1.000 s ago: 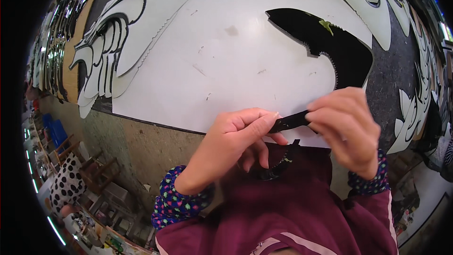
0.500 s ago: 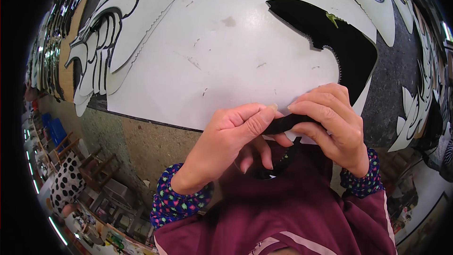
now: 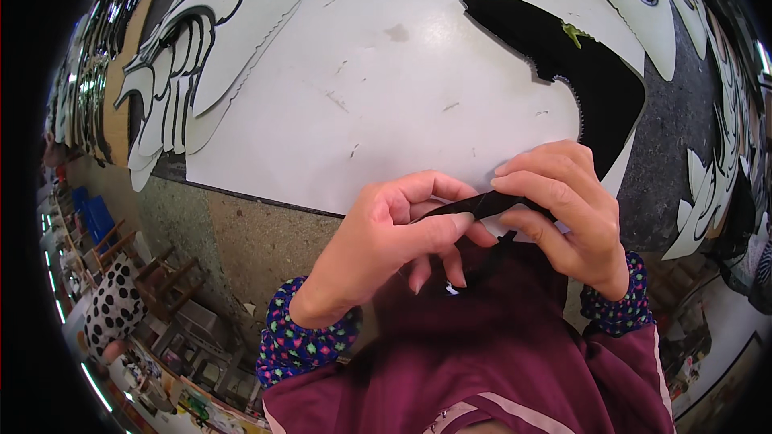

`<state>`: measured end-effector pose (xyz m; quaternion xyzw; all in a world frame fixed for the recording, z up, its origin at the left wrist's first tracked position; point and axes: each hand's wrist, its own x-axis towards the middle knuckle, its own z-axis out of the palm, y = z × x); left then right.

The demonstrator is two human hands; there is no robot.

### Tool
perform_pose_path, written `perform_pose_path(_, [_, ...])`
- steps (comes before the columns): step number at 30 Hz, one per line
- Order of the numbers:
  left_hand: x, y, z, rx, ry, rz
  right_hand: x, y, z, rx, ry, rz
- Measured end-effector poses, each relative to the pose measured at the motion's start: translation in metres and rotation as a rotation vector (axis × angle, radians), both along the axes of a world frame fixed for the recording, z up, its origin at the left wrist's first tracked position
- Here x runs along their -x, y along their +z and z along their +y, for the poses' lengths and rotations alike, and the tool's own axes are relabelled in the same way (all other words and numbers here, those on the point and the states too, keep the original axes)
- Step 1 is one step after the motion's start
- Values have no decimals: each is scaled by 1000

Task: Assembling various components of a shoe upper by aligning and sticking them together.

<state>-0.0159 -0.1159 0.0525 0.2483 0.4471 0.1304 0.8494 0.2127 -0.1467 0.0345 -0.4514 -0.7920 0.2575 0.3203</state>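
Just below the centre of the frame, the left hand [image 3: 386,245] and the right hand [image 3: 563,209] meet over a thin black strip [image 3: 482,205], each pinching one end between thumb and fingertips, so the strip spans the small gap between them (its lower part trails down, hard to make out against the maroon jacket [image 3: 498,354]). Behind the hands lies a large white sheet [image 3: 362,88]; a black cut piece [image 3: 587,72] sits at upper right, and white cut-out shapes [image 3: 177,80] are stacked at upper left.
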Motion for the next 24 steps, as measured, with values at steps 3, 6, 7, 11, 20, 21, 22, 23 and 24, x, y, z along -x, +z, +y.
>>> perform_pose_path(3, [1,1,-1,3,15,-23,4,4,0,34,28,-24])
perform_pose_path(6, [1,0,-1,10,14,-34,6,1,0,8,7,-19])
perform_pose_path(7, [2,0,-1,16,13,-41,6,0,1,8,11,-19])
perform_pose_path(11, [3,0,0,15,7,-46,6,1,2,10,25,-27])
perform_pose_path(20, [4,-2,0,0,13,-77,6,3,5,-3,41,-51])
perform_pose_path(21, [4,-1,1,-3,8,-76,6,3,5,-3,42,-52])
perform_pose_path(22, [5,-1,1,-6,3,-75,6,3,5,-2,45,-52])
perform_pose_path(23, [5,-1,1,-6,5,-75,6,3,5,0,47,-53])
perform_pose_path(24, [5,-1,0,-8,6,-77,6,3,5,-1,48,-52])
